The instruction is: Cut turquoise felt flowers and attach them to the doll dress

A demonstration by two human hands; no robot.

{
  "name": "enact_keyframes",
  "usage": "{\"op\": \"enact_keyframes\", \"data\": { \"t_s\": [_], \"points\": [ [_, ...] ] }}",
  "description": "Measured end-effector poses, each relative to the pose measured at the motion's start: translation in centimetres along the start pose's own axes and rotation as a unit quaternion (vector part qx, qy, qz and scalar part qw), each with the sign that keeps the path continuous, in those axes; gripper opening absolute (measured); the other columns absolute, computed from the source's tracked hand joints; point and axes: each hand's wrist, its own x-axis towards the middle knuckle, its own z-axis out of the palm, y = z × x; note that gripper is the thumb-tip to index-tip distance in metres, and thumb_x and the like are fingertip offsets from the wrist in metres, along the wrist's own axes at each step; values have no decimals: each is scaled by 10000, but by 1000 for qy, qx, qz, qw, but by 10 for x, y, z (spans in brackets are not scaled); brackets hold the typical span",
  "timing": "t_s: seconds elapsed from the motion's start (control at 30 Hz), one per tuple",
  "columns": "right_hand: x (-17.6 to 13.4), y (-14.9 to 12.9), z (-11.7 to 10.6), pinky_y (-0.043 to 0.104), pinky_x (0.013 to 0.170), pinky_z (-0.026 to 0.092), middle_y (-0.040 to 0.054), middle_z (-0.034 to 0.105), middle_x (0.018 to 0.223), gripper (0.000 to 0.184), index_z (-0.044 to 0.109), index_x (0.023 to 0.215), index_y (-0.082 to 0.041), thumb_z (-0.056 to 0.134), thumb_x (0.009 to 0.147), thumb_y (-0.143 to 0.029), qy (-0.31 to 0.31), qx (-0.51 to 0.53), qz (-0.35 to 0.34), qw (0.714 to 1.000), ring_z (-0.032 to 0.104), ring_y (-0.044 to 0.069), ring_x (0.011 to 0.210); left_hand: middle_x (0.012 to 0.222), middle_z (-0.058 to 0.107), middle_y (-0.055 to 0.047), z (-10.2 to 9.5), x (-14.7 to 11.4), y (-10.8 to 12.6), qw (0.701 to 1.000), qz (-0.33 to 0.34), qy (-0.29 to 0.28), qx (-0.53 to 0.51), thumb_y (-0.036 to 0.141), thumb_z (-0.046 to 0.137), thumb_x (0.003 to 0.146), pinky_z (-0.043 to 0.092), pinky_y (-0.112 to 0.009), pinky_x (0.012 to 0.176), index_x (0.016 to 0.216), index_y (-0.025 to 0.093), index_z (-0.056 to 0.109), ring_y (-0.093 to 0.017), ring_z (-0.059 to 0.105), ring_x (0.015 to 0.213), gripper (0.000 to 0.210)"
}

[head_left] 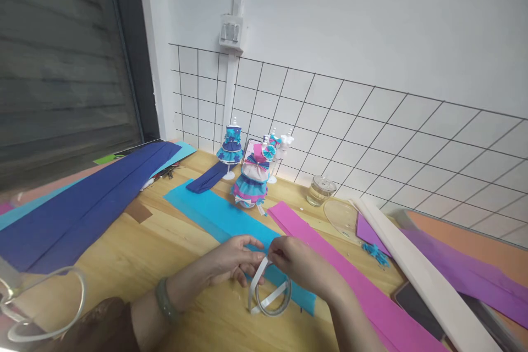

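Observation:
Both my hands meet over a blue crepe paper strip (218, 217) on the table. My left hand (235, 261), below a greenish bangle, has its thumb and index finger closing on the end of a white tape strip; its other fingers curl loosely. My right hand (291, 256) is closed in a pinch at the same end, its fingertips partly hidden. Beneath them hangs a roll of white tape (285, 305), with a loose length looping across the ring. Beyond stands a small dress form (251, 176) in a ruffled pink, blue and purple paper dress.
More dressed forms (231, 148) stand at the back by a phone, beside a glass of liquid (320, 191). A pink paper strip (330, 264) and cream paper (424, 275) lie right, near blue paper scraps (375, 253). Dark blue paper (82, 203) covers the left side.

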Motion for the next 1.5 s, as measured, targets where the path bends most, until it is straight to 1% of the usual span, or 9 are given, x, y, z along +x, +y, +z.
{"op": "enact_keyframes", "data": {
  "t_s": [0.27, 0.57, 0.87, 1.07, 1.2, 1.27, 1.37, 1.4, 1.5],
  "points": [
    [1, -9, 2, 205, 504, 286, 46, 631, 718, 251, 614, 731, -146, 376, 811, -155, -4, -33, -16, 999, 512, 117, 608, 667, 600, -17, -2, 2, -5, 1000, 0, -27, -13, 232, 718, 590, 448, -194, 434, 937, 140, 484, -125, 590, 554, 429],
    [5, -3, 4, 205, 518, 306, 46, 663, 767, 249, 650, 755, -165, 403, 751, -134, 13, -19, 8, 1000, 557, 129, 667, 647, 579, 3, -3, 2, -8, 999, 5, -31, 26, 236, 677, 618, 411, -170, 369, 904, 143, 510, -94, 547, 469, 344],
    [8, 0, 6, 207, 467, 273, 35, 641, 619, 213, 659, 655, -143, 452, 707, -133, 29, -7, 35, 999, 511, 110, 545, 598, 550, 33, -4, 3, -8, 997, 15, -27, 69, 275, 702, 591, 384, -169, 376, 877, 151, 517, -84, 521, 427, 363],
    [11, 13, 10, 193, 475, 346, 21, 607, 578, 267, 628, 660, -131, 417, 782, -238, -50, 147, 19, 988, 525, 105, 508, 591, 544, 39, -7, 6, -12, 996, 22, -35, 79, 296, 697, 599, 388, -168, 376, 868, 150, 518, -74, 509, 406, 355],
    [13, 22, 6, 208, 492, 381, 38, 623, 625, 359, 601, 681, -131, 359, 836, -347, -43, 216, 24, 975, 555, 120, 524, 580, 538, 38, -9, 6, -12, 996, 25, -39, 78, 300, 696, 604, 391, -167, 373, 861, 149, 516, -79, 514, 409, 348],
    [13, 30, 2, 217, 496, 374, 46, 623, 613, 353, 596, 676, -130, 366, 832, -347, -20, 175, 58, 983, 558, 129, 531, 583, 539, 34, -9, 7, -12, 996, 32, -35, 76, 304, 689, 616, 393, -165, 376, 877, 151, 521, -83, 522, 425, 346],
    [9, 44, 3, 226, 508, 335, 65, 648, 688, 179, 621, 681, -138, 488, 737, -245, 23, 16, 126, 992, 570, 153, 613, 575, 527, 40, -9, 7, -11, 996, 39, -26, 74, 309, 683, 625, 400, -164, 383, 890, 152, 529, -79, 520, 427, 344],
    [7, 48, 6, 228, 509, 325, 72, 658, 749, 127, 637, 717, -145, 529, 687, -206, 17, -26, 147, 989, 579, 169, 657, 570, 521, 43, -9, 7, -11, 996, 41, -24, 75, 308, 684, 624, 402, -165, 386, 892, 152, 532, -78, 519, 427, 346],
    [3, 60, 19, 234, 499, 302, 79, 665, 823, 234, 643, 813, -168, 562, 599, -120, -31, -101, 177, 979, 596, 216, 735, 572, 513, 47, -8, 8, -11, 996, 43, -26, 75, 300, 689, 616, 408, -168, 389, 909, 154, 537, -78, 519, 427, 361]
  ]
}}
